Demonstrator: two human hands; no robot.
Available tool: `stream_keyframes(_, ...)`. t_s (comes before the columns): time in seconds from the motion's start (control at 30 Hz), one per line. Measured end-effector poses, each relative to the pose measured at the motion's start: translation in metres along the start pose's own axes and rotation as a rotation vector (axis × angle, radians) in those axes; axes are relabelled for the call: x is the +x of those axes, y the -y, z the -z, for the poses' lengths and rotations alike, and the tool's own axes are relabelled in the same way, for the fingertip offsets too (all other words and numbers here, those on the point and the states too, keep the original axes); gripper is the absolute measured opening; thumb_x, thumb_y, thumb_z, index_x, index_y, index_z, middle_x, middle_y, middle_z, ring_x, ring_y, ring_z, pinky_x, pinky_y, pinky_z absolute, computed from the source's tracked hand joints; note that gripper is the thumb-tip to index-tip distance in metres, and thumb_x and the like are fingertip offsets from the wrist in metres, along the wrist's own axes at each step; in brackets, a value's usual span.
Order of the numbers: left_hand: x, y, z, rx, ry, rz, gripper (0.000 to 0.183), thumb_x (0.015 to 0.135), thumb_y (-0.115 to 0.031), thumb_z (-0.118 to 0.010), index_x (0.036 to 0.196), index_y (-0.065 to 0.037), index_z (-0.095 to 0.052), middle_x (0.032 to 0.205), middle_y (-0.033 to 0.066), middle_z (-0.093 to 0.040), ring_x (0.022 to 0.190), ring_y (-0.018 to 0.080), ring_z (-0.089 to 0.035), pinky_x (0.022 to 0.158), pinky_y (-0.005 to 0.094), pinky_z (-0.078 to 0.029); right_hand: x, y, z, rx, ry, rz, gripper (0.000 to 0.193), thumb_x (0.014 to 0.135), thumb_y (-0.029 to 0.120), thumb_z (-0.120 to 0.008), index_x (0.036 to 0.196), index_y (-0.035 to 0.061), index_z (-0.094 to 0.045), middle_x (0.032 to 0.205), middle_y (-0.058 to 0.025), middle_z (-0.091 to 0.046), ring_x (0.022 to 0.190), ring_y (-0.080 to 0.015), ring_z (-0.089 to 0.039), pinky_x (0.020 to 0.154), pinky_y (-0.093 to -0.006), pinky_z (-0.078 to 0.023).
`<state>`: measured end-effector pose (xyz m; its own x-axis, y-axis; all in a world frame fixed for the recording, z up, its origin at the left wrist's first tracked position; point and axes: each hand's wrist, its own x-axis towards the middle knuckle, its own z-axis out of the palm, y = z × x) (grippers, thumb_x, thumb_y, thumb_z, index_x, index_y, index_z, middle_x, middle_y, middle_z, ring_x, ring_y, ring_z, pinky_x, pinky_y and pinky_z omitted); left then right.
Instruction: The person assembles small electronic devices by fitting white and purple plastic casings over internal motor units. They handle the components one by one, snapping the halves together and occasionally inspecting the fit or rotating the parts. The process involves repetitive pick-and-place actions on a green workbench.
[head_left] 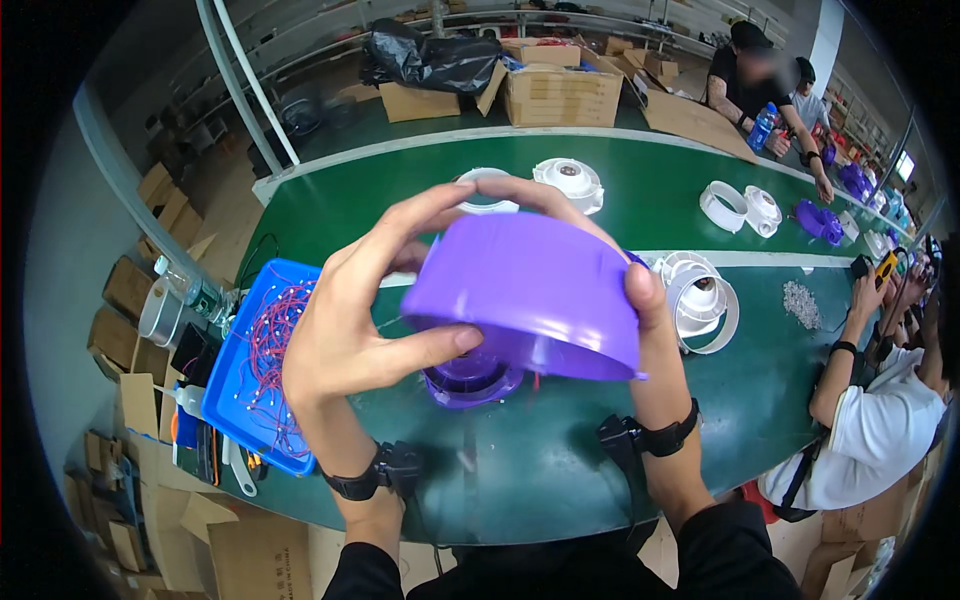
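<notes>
In the head view, the left hand [345,325] and right hand [650,310] both grip the purple ring [525,285], tilted above the surface [545,470]. The step appears to be handling it; the next move likely calls for steady two-sided support. Left of the ring, a blue tray [228,380] holds tangled red wires [275,335]; beyond it stands a carton [562,98], contents unclear.

One held purple ring [530,280], three white rings [490,207] [714,212] [731,320]

Green bench [540,470] with blue tray [232,385], white round housings [568,180], a purple round part [475,388] and small pale pieces [801,304]
</notes>
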<state>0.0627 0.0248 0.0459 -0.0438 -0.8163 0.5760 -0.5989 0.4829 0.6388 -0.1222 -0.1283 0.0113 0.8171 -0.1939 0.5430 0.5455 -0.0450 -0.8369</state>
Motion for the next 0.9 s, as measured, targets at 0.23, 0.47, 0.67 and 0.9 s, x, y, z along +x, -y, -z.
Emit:
stream_keyframes(0.23, 0.002, 0.008, 0.002, 0.06, -0.1, 0.059, 0.077, 0.066, -0.003, -0.082, 0.137, -0.003, -0.054, 0.107, 0.0134, -0.075, 0.1, 0.0225, -0.073, 0.09, 0.0334, -0.054, 0.005, -0.006, -0.006, 0.011, 0.052, -0.051, 0.108, 0.089, 0.074, -0.049, 0.158, -0.0056, -0.023, 0.156, -0.024, -0.036, 0.147, -0.0316, -0.037, 0.12, -0.0436, -0.028)
stream_keyframes(0.47, 0.008, 0.005, -0.008, 0.066, -0.226, 0.038, 0.069, 0.066, -0.001, -0.081, 0.131, -0.002, -0.058, 0.096, 0.0134, -0.076, 0.094, 0.0228, -0.075, 0.088, 0.0332, -0.055, 0.007, -0.01, -0.002, -0.029, -0.07, -0.02, 0.084, 0.099, 0.061, -0.046, 0.153, -0.0025, -0.037, 0.142, -0.0196, -0.052, 0.133, -0.0261, -0.05, 0.113, -0.0375, -0.037)
stream_keyframes(0.67, 0.008, 0.003, -0.004, 0.271, -0.368, 0.096, 0.067, 0.068, -0.006, -0.082, 0.131, -0.005, -0.059, 0.087, 0.014, -0.076, 0.08, 0.0213, -0.076, 0.076, 0.0318, -0.057, 0.011, -0.008, 0.002, -0.28, -0.372, -0.185, 0.058, 0.105, 0.041, -0.055, 0.146, 0.0015, -0.046, 0.138, -0.0212, -0.056, 0.124, -0.0244, -0.058, 0.097, -0.0386, -0.052)
stream_keyframes(0.9, 0.018, 0.018, -0.03, 0.707, -0.376, -0.152, 0.063, 0.065, -0.006, -0.079, 0.125, -0.007, -0.06, 0.085, 0.0113, -0.068, 0.081, 0.0326, -0.067, 0.069, 0.0426, -0.052, 0.01, -0.021, -0.012, -0.338, -0.332, -0.231, 0.098, 0.091, 0.042, -0.078, 0.158, -0.0017, -0.021, 0.152, -0.0327, -0.04, 0.138, -0.0455, -0.047, 0.101, -0.0471, -0.053)
